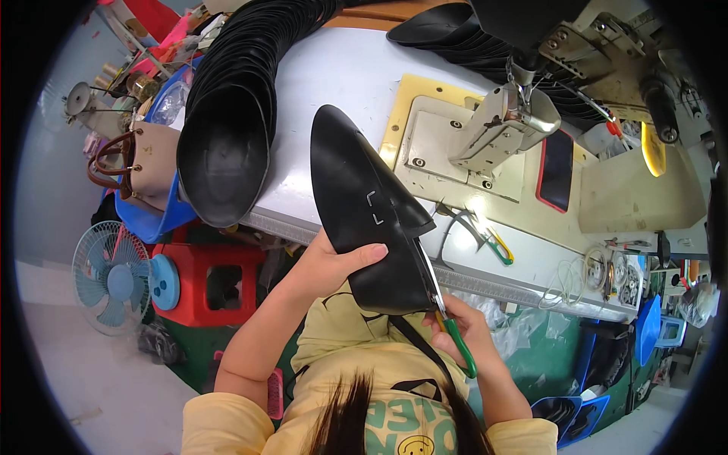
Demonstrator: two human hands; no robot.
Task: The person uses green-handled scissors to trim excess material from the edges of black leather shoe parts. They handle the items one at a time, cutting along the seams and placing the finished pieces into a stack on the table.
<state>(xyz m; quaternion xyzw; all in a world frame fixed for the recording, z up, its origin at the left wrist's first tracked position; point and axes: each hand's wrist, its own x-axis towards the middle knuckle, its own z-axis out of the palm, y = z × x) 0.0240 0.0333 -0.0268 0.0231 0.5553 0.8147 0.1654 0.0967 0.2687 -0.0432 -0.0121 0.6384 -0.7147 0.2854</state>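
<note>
- While the left hand (322, 265) grips the black piece (353, 201) by its lower left edge, the piece is held up across the front edge of the tabletop (334, 76), in the middle of the view.
- Left hand: closed in a pinch, the thumb lying flat on the upper face of the piece; the other fingers are mostly hidden beneath it.
- Right hand (464, 327): curled about the handles of the scissors (440, 302), which are green and yellow; how far apart the blades stand cannot be told.
- Principal relation: the long axis of the black piece runs from a rounded tip at upper left to a broad end at lower right. The blades point away from the person and slightly leftward, roughly along this axis, at the lower right edge. Whether that edge sits between the blades or only beside them is unclear.
- Nearness: the right hand lies just beyond the broad end, below and to the right, nearer the right edge; the left hand is at the opposite edge.
- Surroundings: a curved stack (227, 152) of similar black pieces at left; a sewing machine (500, 129) and a phone (556, 171) at right.
</note>
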